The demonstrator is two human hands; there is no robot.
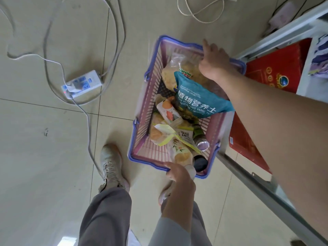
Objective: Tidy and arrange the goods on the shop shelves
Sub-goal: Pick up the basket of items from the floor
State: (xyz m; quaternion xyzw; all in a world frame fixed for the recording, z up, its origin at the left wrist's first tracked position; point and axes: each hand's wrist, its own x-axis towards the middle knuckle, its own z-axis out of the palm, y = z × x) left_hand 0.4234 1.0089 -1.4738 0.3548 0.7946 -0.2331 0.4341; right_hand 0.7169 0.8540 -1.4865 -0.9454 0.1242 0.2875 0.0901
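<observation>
Over beige floor tiles [44, 174] by a grey metal shelf frame [248, 180], my left hand [177, 173] grips the near rim of a pink-and-blue plastic basket [140, 110]. Whether the right hand [215, 59] grips anything, I cannot tell.

Soft, even light leaves the pale floor [44, 157] bright, with only faint shadows. A white glare patch sits on the near tiles. Motion blur smears the far-right shelf rail [292, 31], and the basket [142, 107] rim is slightly soft. Wide-angle distortion bends the tile joints and stretches the near right edge.
</observation>
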